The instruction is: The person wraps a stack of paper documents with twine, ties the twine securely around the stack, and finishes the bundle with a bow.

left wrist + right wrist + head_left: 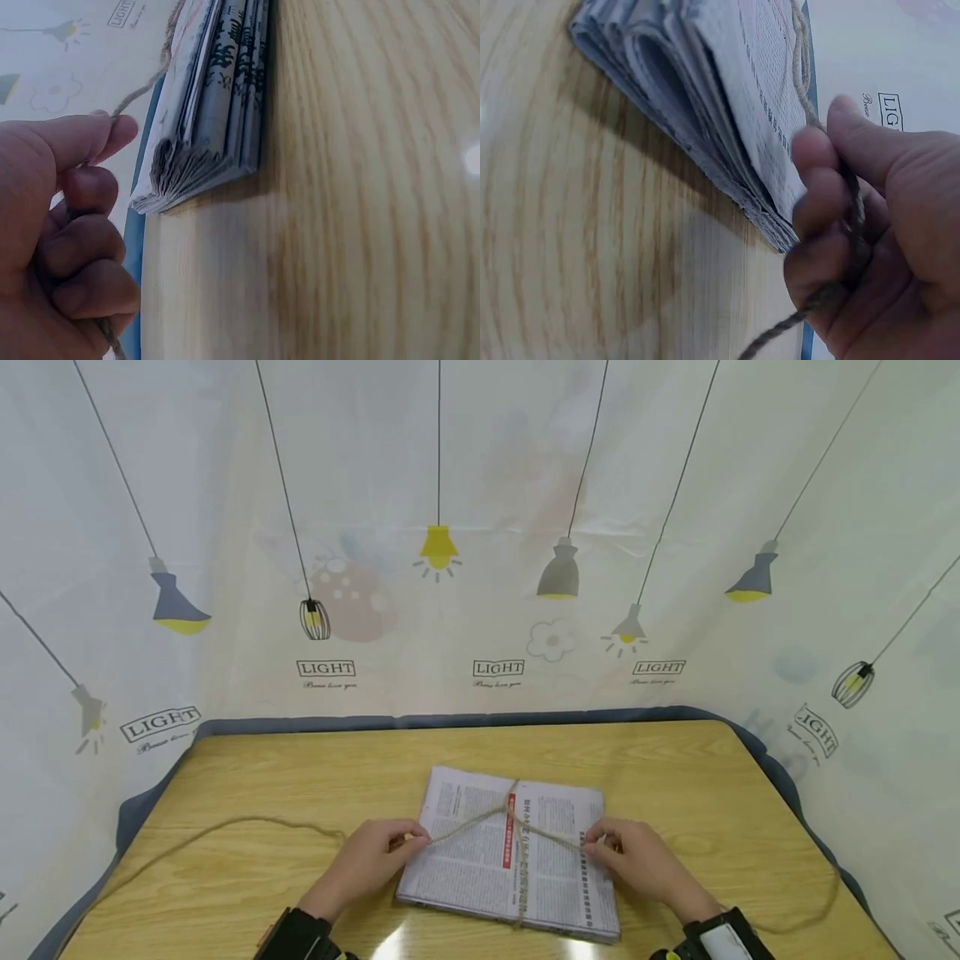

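A stack of folded newspapers [472, 860] lies on the wooden table, with a thin twine [523, 877] running over its top from far edge to near edge. The two ends of the twine cross near the far part of the stack and spread left and right. My left hand [378, 852] pinches one end between thumb and forefinger at the stack's left edge; in the left wrist view the twine [139, 94] also passes under the curled fingers. At the right edge my right hand [637, 856] grips the other end, and the twine [780, 328] trails out below its fingers.
Loose twine [247, 818] stretches across the left of the table [300, 768] to its near left corner. Another length [813, 914] curves over the right side. Behind the table hangs a pale cloth [420, 677] printed with lamps.
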A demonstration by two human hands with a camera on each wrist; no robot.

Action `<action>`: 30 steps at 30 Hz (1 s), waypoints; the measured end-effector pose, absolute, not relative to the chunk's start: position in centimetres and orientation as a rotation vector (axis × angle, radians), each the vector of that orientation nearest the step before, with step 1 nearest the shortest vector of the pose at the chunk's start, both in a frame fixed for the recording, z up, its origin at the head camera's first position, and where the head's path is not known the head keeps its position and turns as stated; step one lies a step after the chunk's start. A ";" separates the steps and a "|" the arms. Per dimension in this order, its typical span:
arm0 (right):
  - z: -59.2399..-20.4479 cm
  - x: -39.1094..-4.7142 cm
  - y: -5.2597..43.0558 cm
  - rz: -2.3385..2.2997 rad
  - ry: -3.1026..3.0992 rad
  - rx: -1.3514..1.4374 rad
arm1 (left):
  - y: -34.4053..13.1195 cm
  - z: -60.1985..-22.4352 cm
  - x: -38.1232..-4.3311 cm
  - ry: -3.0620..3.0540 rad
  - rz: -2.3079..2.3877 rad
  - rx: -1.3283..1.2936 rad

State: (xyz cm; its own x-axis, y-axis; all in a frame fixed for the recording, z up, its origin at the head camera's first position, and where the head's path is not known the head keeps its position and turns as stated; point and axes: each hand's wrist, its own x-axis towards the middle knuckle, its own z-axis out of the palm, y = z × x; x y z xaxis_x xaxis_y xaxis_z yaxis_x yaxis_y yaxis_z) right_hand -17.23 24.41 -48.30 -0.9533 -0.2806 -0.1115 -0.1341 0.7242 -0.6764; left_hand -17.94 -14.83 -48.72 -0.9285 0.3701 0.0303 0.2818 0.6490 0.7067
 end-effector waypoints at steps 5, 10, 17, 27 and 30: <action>-48.2 -17.1 24.5 -1.028 2.695 -0.371 | -15.5 -48.5 -17.8 2.712 1.087 0.561; -48.2 -17.1 24.3 -0.982 2.754 -0.364 | -15.8 -48.3 -17.8 2.764 1.050 0.512; -48.6 -17.1 24.3 -0.978 2.808 -0.304 | -15.7 -48.3 -18.2 2.791 1.098 0.418; -48.3 -16.9 24.7 -1.070 2.823 -0.280 | -16.5 -48.4 -18.8 2.805 1.099 0.281; -48.4 -16.9 24.6 -1.062 2.823 -0.269 | -16.7 -48.4 -18.8 2.811 1.093 0.250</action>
State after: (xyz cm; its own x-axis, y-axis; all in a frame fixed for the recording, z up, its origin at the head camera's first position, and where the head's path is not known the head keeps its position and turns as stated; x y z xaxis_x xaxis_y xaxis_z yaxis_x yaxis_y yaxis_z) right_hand -16.87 24.61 -48.43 -0.9779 -0.2046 -0.0436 -0.1251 0.7390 -0.6620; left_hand -18.80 -16.65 -48.35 -0.9798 0.1946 -0.0472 0.1116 0.7265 0.6780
